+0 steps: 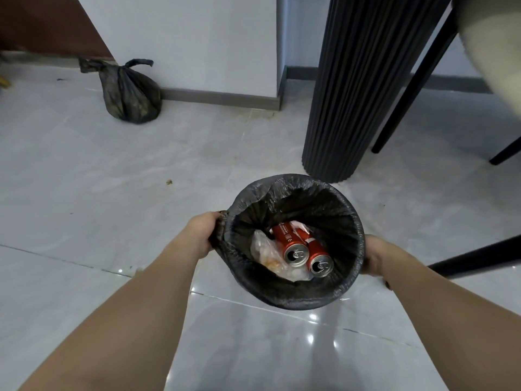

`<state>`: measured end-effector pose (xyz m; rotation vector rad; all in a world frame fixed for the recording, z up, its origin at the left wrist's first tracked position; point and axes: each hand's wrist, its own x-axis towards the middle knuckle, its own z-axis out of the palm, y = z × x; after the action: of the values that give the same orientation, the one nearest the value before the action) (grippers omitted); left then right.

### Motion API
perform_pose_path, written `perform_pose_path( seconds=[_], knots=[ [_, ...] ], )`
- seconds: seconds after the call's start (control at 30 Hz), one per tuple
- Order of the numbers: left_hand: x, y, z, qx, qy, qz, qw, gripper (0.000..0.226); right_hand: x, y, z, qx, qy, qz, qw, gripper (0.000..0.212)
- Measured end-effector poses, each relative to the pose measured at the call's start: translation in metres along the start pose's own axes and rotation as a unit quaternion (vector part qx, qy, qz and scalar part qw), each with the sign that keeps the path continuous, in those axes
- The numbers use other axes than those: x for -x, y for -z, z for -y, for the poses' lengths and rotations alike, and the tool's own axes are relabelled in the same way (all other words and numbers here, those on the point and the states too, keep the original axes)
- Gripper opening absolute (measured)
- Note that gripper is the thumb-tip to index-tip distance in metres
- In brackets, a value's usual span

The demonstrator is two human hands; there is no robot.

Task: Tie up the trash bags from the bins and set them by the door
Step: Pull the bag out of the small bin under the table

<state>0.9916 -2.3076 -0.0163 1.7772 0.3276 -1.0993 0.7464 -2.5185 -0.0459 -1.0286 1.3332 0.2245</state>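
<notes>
A small round bin lined with a black trash bag (293,193) is right in front of me, its bag folded over the rim. Inside lie two red cans (306,251) and a crumpled clear plastic wrapper (267,255). My left hand (201,234) grips the bag's folded edge on the bin's left side. On the right side my right hand (373,256) holds the bin, its fingers hidden behind the rim. A tied black trash bag (129,93) sits on the floor by the white wall at the back left.
A dark fluted table pedestal (358,88) stands just behind the bin. Black chair legs (414,80) and a pale seat are at the right. A dark bar (479,258) crosses behind my right forearm. Grey glossy floor tiles (112,179) spread to the left.
</notes>
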Motion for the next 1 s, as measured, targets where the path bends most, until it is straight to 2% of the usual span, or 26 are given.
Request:
perform_pose_path(
  seconds=[0.07,0.17,0.27,0.33,0.4,0.47,0.57,0.67,0.73,0.77,0.83,0.87,0.93,1.0],
  knots=[
    [0.013,0.006,-0.003,-0.014,-0.009,-0.008,1.0,0.024,0.007,0.001,0.0,0.019,0.0,-0.005,1.0,0.027],
    [0.032,0.014,-0.01,-0.056,-0.011,-0.029,0.998,0.023,0.024,0.002,0.008,0.031,0.007,-0.04,0.999,0.007],
    [0.055,0.014,-0.023,-0.08,0.003,-0.007,0.997,0.018,0.042,0.009,0.02,0.005,0.027,-0.068,0.997,0.021],
    [0.07,0.01,-0.035,-0.092,0.001,0.017,0.996,0.019,0.054,0.01,0.027,-0.026,0.049,-0.046,0.997,0.025],
    [0.08,0.004,-0.048,-0.1,-0.034,0.038,0.994,0.02,0.064,0.008,0.033,-0.018,0.081,-0.018,0.996,0.026],
    [0.088,-0.007,-0.061,-0.098,-0.08,0.062,0.99,0.026,0.067,0.005,0.037,0.007,0.11,0.007,0.994,0.022],
    [0.101,-0.02,-0.071,-0.105,-0.163,0.108,0.975,0.032,0.062,0.0,0.039,0.103,0.094,0.057,0.989,0.02],
    [0.112,-0.023,-0.07,-0.184,-0.212,0.165,0.946,0.03,0.057,-0.006,0.046,0.179,0.104,0.034,0.978,0.026],
    [0.12,-0.021,-0.07,-0.231,-0.23,0.176,0.929,0.028,0.055,-0.012,0.055,0.164,0.158,-0.002,0.974,0.035],
    [0.124,-0.02,-0.071,-0.241,-0.241,0.172,0.924,0.029,0.055,-0.014,0.062,0.167,0.199,-0.012,0.966,0.046],
    [0.133,-0.018,-0.075,-0.24,-0.269,0.171,0.917,0.034,0.056,-0.019,0.076,0.209,0.282,0.018,0.936,0.068],
    [0.139,-0.017,-0.077,-0.227,-0.284,0.172,0.916,0.038,0.058,-0.024,0.082,0.233,0.307,0.049,0.922,0.073],
    [0.147,-0.015,-0.083,-0.193,-0.31,0.173,0.915,0.043,0.06,-0.036,0.092,0.277,0.341,0.087,0.894,0.062],
    [0.151,-0.013,-0.088,-0.18,-0.331,0.149,0.914,0.041,0.063,-0.049,0.096,0.303,0.384,0.073,0.869,0.025]
  ],
)
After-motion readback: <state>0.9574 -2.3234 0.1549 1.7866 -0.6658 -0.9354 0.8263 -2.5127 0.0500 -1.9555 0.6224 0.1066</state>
